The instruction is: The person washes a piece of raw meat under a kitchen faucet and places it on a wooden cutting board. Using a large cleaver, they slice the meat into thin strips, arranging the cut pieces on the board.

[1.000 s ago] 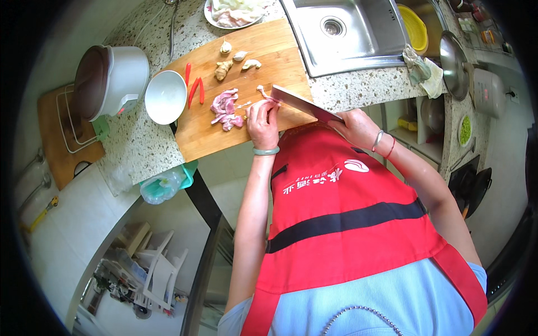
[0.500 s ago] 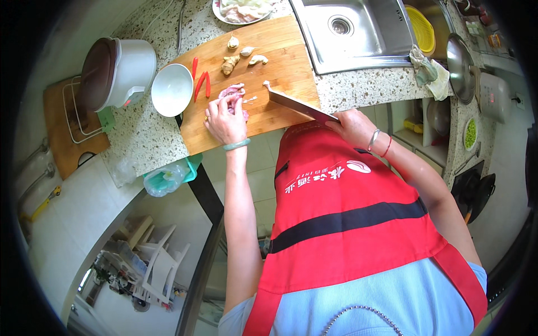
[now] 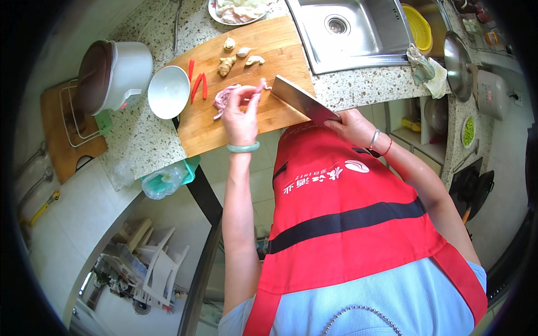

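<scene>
My left hand (image 3: 241, 117) pinches a small strip of pink raw meat (image 3: 261, 85) between thumb and fingers, just above the wooden cutting board (image 3: 274, 47). My right hand (image 3: 348, 124) is wrapped round the handle of a cleaver (image 3: 302, 102). Its broad blade is tilted over the board's right part, with the far end beside the pinched strip. Beside my left hand lies a small pile of sliced meat (image 3: 224, 99). Red chili peppers (image 3: 200, 87), a knob of ginger (image 3: 226, 66) and garlic cloves (image 3: 244, 52) rest farther back on the board.
A white bowl (image 3: 168, 92) stands at the board's left edge, with a rice cooker (image 3: 120, 75) beyond it. The steel sink (image 3: 370, 33) is at the back right. A plate of pale food (image 3: 238, 21) stands behind the board. Below the counter edge hangs a bag-lined green bin (image 3: 168, 179).
My left hand has lifted off the meat pile and moved right, now pinching one strip near the cleaver. The cleaver's blade has risen slightly and turned; my right hand still grips it.
</scene>
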`<state>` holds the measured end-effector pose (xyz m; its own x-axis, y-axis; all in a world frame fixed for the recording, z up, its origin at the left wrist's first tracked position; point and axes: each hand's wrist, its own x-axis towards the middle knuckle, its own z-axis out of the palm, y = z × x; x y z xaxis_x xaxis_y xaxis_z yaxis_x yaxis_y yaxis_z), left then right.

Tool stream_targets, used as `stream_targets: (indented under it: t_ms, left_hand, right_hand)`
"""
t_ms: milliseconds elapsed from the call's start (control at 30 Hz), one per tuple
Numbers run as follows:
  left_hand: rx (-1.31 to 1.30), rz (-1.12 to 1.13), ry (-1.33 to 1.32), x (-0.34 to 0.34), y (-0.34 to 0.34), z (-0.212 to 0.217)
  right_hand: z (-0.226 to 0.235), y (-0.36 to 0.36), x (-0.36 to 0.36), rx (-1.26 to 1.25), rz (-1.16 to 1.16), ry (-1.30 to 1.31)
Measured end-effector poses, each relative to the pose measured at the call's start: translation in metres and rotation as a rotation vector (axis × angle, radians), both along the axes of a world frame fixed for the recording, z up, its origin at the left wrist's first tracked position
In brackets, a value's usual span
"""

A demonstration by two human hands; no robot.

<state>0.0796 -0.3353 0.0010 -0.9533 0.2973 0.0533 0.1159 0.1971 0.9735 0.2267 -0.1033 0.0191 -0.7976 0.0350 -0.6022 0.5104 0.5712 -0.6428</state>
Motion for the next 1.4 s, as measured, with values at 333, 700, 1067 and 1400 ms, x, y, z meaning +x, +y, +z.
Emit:
stream_targets:
  t_ms: [333,700,1067,1400]
  left_hand:
    - [-0.55,-0.141,0.575,0.049,-0.022,-0.042]
    - [-0.517,-0.034,0.513,0.061,0.011,-0.055]
    - [-0.463,-0.001,0.509,0.041,0.008,-0.059]
    - [-0.321,0.143,0.467,0.036,0.001,-0.061]
  right_hand:
    - [0.02,0.002,0.006,0.037,0.004,0.156]
    - [0.009,-0.026,-0.024,0.188,0.114,0.177]
    - [-0.001,-0.028,-0.018,0.193,0.123,0.218]
    - [0.015,-0.034,-0.009,0.15,0.028,0.186]
